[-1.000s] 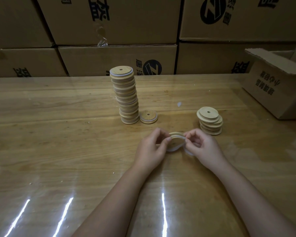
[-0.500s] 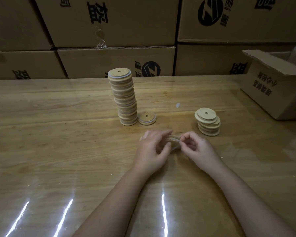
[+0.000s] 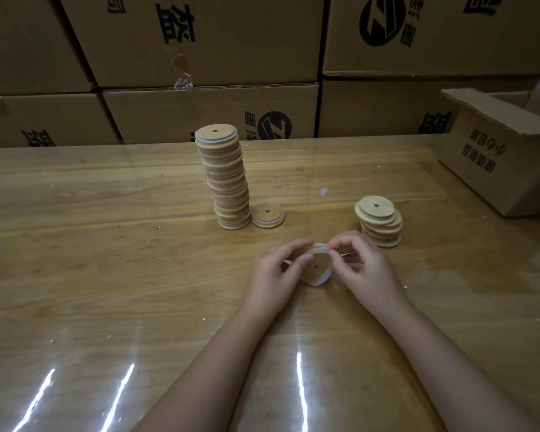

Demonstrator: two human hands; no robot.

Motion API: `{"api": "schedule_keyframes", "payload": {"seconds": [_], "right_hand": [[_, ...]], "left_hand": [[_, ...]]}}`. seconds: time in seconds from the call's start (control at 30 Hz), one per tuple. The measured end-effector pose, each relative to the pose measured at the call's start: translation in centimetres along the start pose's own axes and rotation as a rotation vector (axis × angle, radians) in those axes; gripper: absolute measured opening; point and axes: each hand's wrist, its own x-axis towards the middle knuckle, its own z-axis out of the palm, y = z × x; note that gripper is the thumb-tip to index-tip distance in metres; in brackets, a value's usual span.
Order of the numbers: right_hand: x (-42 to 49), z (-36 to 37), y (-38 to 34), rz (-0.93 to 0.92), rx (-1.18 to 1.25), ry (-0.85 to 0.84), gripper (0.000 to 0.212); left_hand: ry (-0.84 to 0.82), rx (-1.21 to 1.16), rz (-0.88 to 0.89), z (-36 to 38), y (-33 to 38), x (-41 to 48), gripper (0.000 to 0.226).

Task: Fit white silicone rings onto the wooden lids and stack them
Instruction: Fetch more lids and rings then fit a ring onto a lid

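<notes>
My left hand grips a round wooden lid by its left edge, tilted with its flat face toward me. A white silicone ring wraps its lower rim. My right hand pinches the ring at the lid's upper right edge. Behind them a tall leaning stack of ringed lids stands on the table, with a single ringed lid lying beside its base. To the right sits a short stack of bare wooden lids.
The glossy wooden table runs wide to the left and toward me. An open cardboard box stands at the right edge. Stacked cardboard cartons wall off the far side. A small white scrap lies mid-table.
The lid has turned from edge-on to face me, and the ring now sits around its lower rim. Both hands stayed in place, working the ring round the edge.
</notes>
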Motion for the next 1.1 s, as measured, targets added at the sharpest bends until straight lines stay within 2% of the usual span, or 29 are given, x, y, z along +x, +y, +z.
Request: {"api": "schedule_keyframes", "payload": {"seconds": [0.27,0.53,0.9,1.1], "right_hand": [[0.1,-0.3,0.6,0.024,0.006,-0.084,0.010],[0.1,-0.3,0.7,0.190,0.165,-0.111,0.022],[0.2,-0.8,0.4,0.328,0.292,-0.139,0.013],[0.3,-1.4,0.6,0.331,0.267,-0.200,0.007]], "left_hand": [[-0.023,-0.045,-0.037,-0.6,0.0,0.0,0.025],[-0.051,0.003,-0.008,-0.8,-0.5,0.3,0.024],[-0.101,-0.056,-0.081,-1.3,-0.1,0.6,0.024],[-0.137,-0.095,-0.118,-1.7,0.0,0.7,0.024]]}}
